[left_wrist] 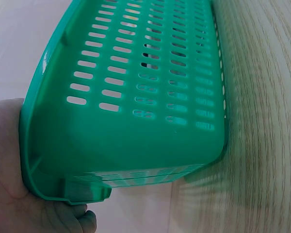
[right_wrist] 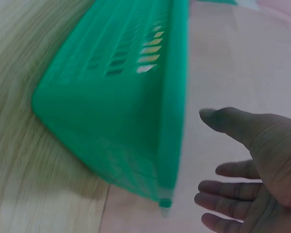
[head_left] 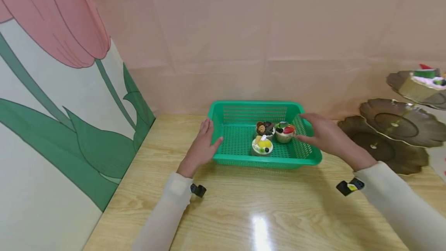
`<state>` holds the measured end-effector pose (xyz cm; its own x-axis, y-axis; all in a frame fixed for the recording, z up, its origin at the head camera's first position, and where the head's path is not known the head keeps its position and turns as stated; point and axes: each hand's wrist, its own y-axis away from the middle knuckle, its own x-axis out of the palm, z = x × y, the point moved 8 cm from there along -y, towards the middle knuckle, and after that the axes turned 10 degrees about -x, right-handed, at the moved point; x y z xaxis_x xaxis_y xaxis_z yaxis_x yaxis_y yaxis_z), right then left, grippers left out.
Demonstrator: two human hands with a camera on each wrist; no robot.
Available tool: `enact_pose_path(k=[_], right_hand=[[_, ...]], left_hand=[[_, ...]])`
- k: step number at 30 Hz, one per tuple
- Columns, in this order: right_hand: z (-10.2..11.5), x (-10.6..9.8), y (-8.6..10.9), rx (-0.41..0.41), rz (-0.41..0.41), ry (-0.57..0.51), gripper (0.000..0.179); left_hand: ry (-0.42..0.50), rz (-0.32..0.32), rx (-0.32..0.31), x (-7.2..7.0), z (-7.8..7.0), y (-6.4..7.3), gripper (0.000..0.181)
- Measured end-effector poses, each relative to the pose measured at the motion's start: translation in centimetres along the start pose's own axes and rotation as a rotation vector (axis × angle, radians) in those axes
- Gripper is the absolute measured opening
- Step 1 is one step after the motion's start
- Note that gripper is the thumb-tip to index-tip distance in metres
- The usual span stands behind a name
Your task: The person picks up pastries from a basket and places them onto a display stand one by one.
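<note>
A green plastic basket (head_left: 258, 160) with slotted walls sits on the table near the pink backdrop. Three small decorated cupcakes lie in its right half: one with dark chocolate topping (head_left: 266, 128), one with red and green topping (head_left: 285, 134), one with yellow fruit (head_left: 262, 146). My left hand (head_left: 199, 147) is at the basket's left end, fingers extended and thumb spread over the rim; in the left wrist view the palm meets the rim (left_wrist: 31, 121). At the other end, my right hand (head_left: 329, 136) hovers with thumb and fingers apart, clear of the rim in the right wrist view.
A tiered brown stand (head_left: 393, 123) with scalloped plates is at the right, with a large cake piece (head_left: 419, 86) on its top plate. Pink cloth (head_left: 223, 42) hangs behind the table (head_left: 230, 212). A tulip-printed panel (head_left: 80, 134) borders the left side.
</note>
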<state>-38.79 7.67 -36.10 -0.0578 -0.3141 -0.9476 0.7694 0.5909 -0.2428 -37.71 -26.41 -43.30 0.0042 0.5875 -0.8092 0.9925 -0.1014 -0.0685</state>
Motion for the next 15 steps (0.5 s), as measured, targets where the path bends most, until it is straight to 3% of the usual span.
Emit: enact_pose_path(k=[10, 15], right_hand=[[-0.4, 2.7, -2.3, -0.068, 0.148, 0.055, 0.081], [-1.3, 3.9, -3.3, -0.061, 0.203, 0.126, 0.085]], left_hand=[[-0.009, -0.002, 0.001, -0.2, -0.1, -0.1, 0.079], [-0.013, 0.001, 0.001, 0.1, 0.2, -0.2, 0.080]])
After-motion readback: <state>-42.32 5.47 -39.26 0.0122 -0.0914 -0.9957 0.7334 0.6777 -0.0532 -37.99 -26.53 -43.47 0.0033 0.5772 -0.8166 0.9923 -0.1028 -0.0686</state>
